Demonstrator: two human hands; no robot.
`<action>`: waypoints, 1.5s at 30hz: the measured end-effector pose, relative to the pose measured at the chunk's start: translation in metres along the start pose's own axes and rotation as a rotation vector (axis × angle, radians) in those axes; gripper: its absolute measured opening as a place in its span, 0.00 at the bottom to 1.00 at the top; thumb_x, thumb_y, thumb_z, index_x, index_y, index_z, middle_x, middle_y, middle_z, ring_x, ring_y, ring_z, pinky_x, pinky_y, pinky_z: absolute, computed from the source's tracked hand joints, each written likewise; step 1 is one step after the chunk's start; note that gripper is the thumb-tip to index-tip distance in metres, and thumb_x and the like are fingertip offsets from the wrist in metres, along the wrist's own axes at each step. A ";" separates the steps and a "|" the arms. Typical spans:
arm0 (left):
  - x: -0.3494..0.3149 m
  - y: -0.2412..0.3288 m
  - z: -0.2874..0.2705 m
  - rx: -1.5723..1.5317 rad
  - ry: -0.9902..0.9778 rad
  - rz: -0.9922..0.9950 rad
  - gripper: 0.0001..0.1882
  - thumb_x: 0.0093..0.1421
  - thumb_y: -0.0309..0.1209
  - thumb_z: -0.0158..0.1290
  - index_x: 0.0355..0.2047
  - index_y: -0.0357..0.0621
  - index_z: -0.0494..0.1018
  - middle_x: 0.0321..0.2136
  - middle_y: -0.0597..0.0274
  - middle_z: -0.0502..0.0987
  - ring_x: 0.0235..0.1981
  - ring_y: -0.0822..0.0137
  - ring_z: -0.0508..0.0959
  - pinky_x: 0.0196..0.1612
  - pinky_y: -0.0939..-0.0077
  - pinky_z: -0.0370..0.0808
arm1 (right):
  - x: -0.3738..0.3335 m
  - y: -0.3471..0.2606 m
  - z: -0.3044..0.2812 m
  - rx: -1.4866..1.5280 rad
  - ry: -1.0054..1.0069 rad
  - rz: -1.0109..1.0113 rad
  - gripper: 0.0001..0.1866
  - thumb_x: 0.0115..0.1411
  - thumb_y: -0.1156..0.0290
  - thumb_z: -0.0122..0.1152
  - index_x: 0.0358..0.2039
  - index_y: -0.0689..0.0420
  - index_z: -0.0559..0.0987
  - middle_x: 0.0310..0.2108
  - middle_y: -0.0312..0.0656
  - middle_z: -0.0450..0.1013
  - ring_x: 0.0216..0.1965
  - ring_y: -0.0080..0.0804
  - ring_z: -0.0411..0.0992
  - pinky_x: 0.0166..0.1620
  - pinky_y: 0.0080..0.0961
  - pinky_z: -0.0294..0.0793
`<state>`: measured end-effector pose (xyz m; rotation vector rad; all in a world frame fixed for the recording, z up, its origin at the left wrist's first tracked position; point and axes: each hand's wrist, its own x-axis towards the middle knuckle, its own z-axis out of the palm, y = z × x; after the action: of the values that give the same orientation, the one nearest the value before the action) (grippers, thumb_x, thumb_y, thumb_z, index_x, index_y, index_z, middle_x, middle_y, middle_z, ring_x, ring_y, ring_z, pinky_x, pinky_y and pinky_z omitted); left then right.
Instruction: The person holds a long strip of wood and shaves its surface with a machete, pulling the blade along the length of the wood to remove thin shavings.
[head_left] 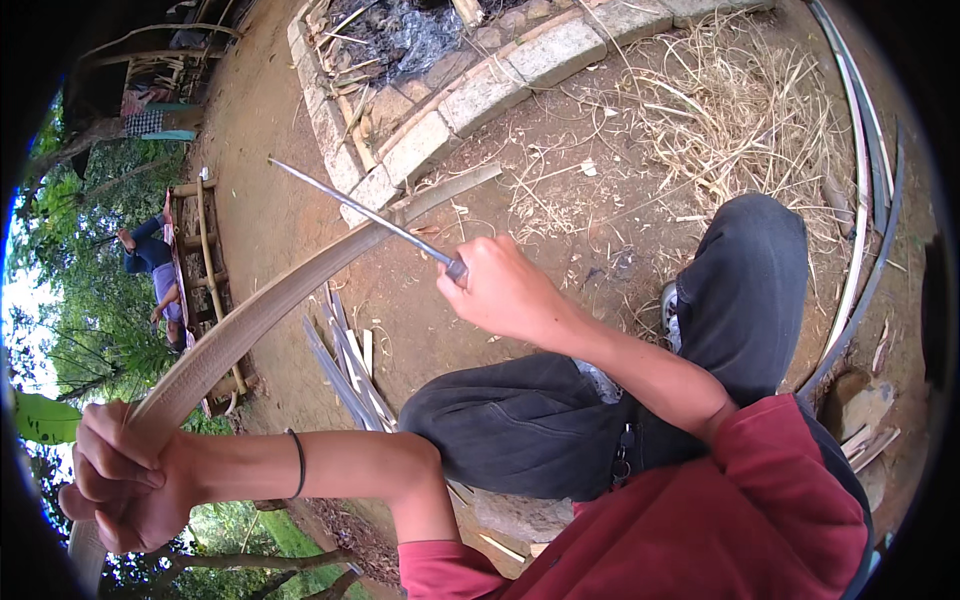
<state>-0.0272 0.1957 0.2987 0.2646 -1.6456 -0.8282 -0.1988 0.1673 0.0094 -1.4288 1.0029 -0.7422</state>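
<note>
My left hand (125, 478), at the far left, is wrapped round a long, curved strip of split bamboo or wood (265, 315). The strip runs up and to the right, and its far end stands over the ground by the stone edging. In the middle, my right hand (508, 290) is closed on the dark handle of a knife with a long, narrow metal blade (345, 200). The blade points up and left and crosses the strip near its far part. Whether it touches the strip I cannot tell.
A fire pit with ash (410, 45) lies at the top behind stone edging (485, 100). A heap of pale shavings (740, 120) is at upper right. Cut strips (345, 365) lie left of my knee; long strips (860, 200) lie far right. A person (160, 265) reclines on a bench.
</note>
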 end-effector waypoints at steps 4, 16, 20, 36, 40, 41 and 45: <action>0.007 -0.012 0.018 -0.032 -0.051 0.062 0.17 0.43 0.25 0.44 0.11 0.55 0.46 0.03 0.77 0.52 0.03 0.85 0.49 0.08 0.92 0.55 | 0.013 0.038 0.019 -0.079 0.043 0.054 0.13 0.56 0.74 0.58 0.20 0.72 0.76 0.16 0.59 0.72 0.19 0.52 0.76 0.27 0.41 0.75; 0.001 -0.010 0.009 -0.062 -0.022 0.097 0.18 0.42 0.24 0.44 0.11 0.55 0.45 0.02 0.76 0.51 0.03 0.86 0.49 0.07 0.92 0.55 | 0.003 0.006 0.006 -0.018 -0.048 0.013 0.13 0.55 0.73 0.57 0.21 0.73 0.76 0.16 0.58 0.73 0.20 0.51 0.76 0.28 0.44 0.76; 0.005 -0.009 0.023 -0.028 -0.044 0.088 0.17 0.42 0.24 0.44 0.11 0.54 0.45 0.03 0.76 0.51 0.03 0.84 0.49 0.07 0.92 0.55 | 0.040 0.112 0.020 -0.222 0.086 0.153 0.10 0.57 0.75 0.57 0.26 0.72 0.78 0.19 0.58 0.75 0.22 0.44 0.78 0.24 0.36 0.78; -0.001 -0.007 0.009 -0.012 -0.027 0.092 0.18 0.42 0.23 0.45 0.10 0.54 0.45 0.03 0.76 0.48 0.03 0.83 0.49 0.08 0.92 0.55 | 0.063 0.144 0.025 -0.172 0.100 0.288 0.13 0.56 0.71 0.59 0.26 0.72 0.80 0.20 0.55 0.76 0.22 0.44 0.78 0.26 0.35 0.79; -0.006 -0.003 0.004 -0.068 -0.002 0.045 0.19 0.42 0.23 0.45 0.10 0.55 0.45 0.03 0.76 0.48 0.03 0.83 0.48 0.08 0.93 0.54 | 0.044 0.068 0.010 0.009 -0.038 0.320 0.13 0.55 0.72 0.58 0.22 0.72 0.79 0.17 0.58 0.74 0.22 0.50 0.78 0.30 0.42 0.79; -0.006 -0.001 0.001 -0.070 -0.003 0.051 0.19 0.41 0.23 0.45 0.10 0.55 0.45 0.03 0.76 0.48 0.03 0.83 0.48 0.08 0.93 0.54 | 0.039 0.065 0.012 -0.034 0.000 0.210 0.14 0.55 0.71 0.57 0.21 0.71 0.77 0.16 0.58 0.73 0.21 0.52 0.77 0.29 0.43 0.78; -0.009 0.003 -0.003 -0.067 -0.015 0.057 0.20 0.41 0.22 0.45 0.10 0.55 0.43 0.03 0.77 0.48 0.03 0.84 0.48 0.08 0.93 0.54 | 0.027 0.059 0.025 -0.120 0.066 0.094 0.12 0.55 0.71 0.59 0.24 0.70 0.77 0.18 0.58 0.74 0.21 0.54 0.76 0.30 0.45 0.77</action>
<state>-0.0217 0.2023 0.2940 0.1643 -1.6284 -0.8423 -0.1748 0.1572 -0.0550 -1.4573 1.1745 -0.6734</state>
